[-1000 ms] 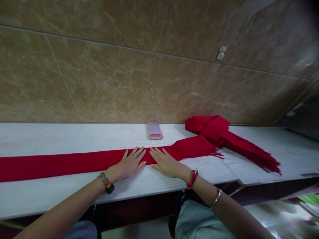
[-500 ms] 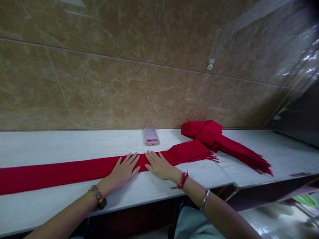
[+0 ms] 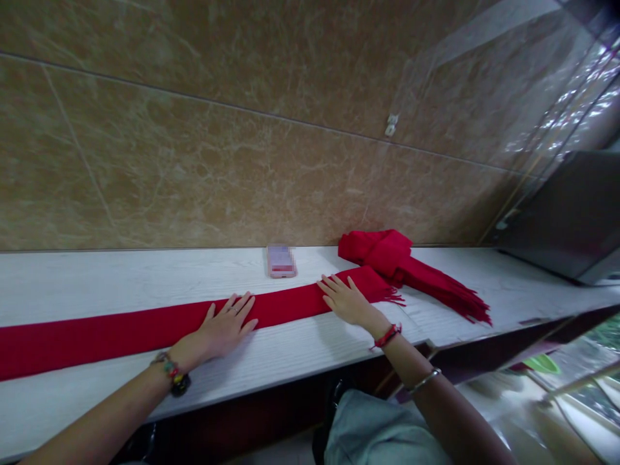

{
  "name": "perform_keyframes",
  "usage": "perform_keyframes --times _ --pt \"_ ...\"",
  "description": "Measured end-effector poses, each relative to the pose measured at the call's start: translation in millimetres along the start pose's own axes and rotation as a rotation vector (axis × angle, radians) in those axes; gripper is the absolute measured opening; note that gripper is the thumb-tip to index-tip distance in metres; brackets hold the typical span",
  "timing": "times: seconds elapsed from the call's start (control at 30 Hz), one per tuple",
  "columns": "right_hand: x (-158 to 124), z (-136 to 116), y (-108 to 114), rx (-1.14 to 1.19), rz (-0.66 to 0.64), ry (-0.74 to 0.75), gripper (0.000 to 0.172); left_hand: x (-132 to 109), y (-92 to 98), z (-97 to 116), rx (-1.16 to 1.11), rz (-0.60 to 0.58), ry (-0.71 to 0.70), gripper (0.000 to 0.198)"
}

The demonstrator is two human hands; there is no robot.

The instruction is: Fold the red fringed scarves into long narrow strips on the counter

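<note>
A long red scarf point(image 3: 285, 306) lies flat as a narrow strip across the white tabletop, running out of view at the left. My left hand point(image 3: 223, 327) rests on it with fingers extended, left of the middle. Further right, my right hand point(image 3: 349, 302) presses flat on the strip near its fringed end, fingers stretched out. Beyond that end sits a second red scarf point(image 3: 382, 253), bunched or knotted, its fringed tail spread to the right. Where the two red cloths meet, the bunched one partly overlaps the strip's end.
A phone point(image 3: 281, 261) in a pinkish case lies behind the strip, close to the marbled tile wall point(image 3: 217, 161). At the far right stands a dark box-like object point(image 3: 566, 219). The white tabletop point(image 3: 121, 278) has its front edge just before me.
My right hand has slid right along the strip, away from my left hand, and the cloth under it now lies smoother. The camera view has shifted slightly to the right.
</note>
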State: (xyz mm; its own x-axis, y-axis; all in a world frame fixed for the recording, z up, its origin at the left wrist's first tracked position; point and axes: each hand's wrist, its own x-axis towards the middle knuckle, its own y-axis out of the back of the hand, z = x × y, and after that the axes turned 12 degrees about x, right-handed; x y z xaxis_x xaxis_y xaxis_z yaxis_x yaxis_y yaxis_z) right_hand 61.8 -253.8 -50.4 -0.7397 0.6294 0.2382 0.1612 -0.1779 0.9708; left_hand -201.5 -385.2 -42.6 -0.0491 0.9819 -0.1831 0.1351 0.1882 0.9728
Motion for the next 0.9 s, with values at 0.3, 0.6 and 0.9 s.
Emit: perform_keyframes --times 0.3,0.6,0.9 --pt "-20 70 1 -0.13 -0.04 -0.211 0.042 2 -3.8 0 -0.034 -0.005 0.032 0.059" --pt "18 5 33 0.137 0.198 -0.015 0.042 7 18.7 -19 -0.034 0.014 -0.001 0.056" --pt "34 -143 13 0.274 -0.015 0.471 0.024 12 21.6 -75 -0.076 0.118 -0.097 0.044"
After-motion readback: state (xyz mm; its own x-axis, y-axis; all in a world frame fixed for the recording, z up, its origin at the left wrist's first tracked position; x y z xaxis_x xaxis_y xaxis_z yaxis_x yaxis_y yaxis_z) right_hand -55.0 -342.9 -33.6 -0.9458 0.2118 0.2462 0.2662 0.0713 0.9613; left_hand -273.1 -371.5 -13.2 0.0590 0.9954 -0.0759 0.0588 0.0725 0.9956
